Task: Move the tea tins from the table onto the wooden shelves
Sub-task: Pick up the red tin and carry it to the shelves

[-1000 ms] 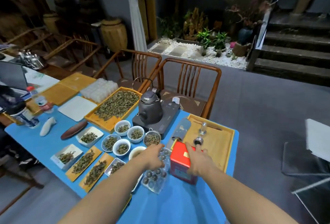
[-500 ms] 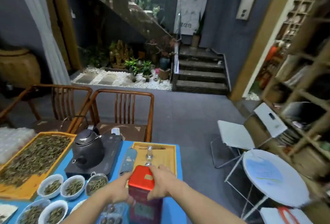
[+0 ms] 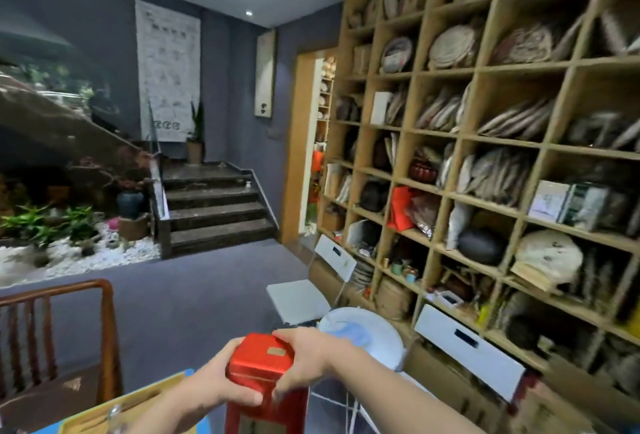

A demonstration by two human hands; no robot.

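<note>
A tall red tea tin (image 3: 263,361) with a small gold label on its lid is held upright at the bottom centre, above the table's right end. My left hand (image 3: 211,387) grips its left side and my right hand (image 3: 304,361) wraps over its right top edge. The wooden shelves (image 3: 485,163) fill the right side, a grid of cubbies packed with wrapped tea cakes, boxes and jars. Only a corner of the blue table (image 3: 194,426) with a wooden tray (image 3: 138,402) shows at the lower left.
Two white folding chairs (image 3: 311,291) and a round white side table (image 3: 367,333) stand between me and the shelves. A wooden chair (image 3: 59,340) sits at the left. Steps (image 3: 214,208) rise at the back beside a pebble garden (image 3: 69,253), past grey floor.
Both hands closed on the red tin and lifted it off the table. My view swung right and up, from the tea table to the wooden shelves.
</note>
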